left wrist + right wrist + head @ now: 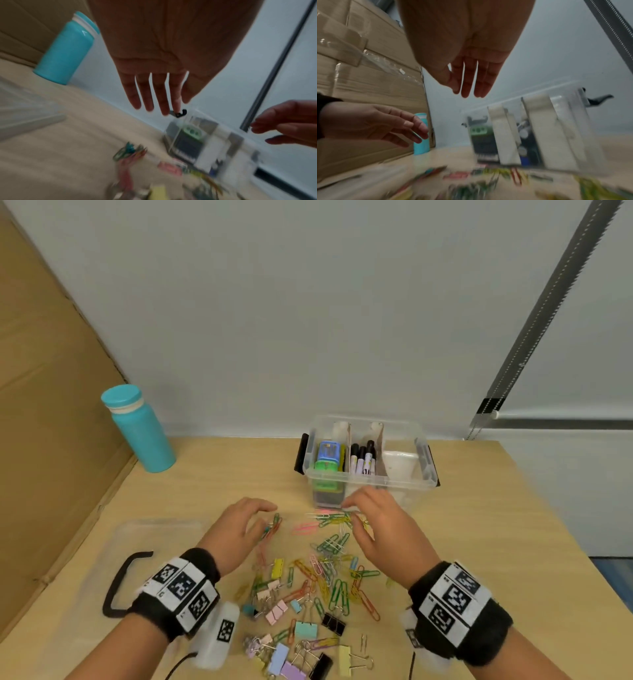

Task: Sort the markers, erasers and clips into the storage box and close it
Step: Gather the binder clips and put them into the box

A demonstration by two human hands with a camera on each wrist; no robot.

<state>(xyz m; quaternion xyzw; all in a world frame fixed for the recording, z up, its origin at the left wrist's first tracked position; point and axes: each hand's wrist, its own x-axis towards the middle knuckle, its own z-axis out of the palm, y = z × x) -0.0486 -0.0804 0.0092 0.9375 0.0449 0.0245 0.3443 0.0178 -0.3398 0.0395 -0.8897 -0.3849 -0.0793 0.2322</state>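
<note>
Already the markers (pixel 363 458) and erasers (pixel 328 460) are sitting in the box (pixel 370 481). Both the left hand (pixel 239 530) and right hand (pixel 383 525) are hovering loose and empty over the clips (pixel 308 583), which are waiting beside the lid (pixel 154 539).

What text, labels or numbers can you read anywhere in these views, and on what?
No legible words or numbers in any view.
Markers in the storage box: label print too small to read.
Wristbands: black-and-white square code tags, patterns only; tiny marks beside them unreadable.
Turquoise bottle: no print visible.
Wrist views: too blurred to read anything.
</note>
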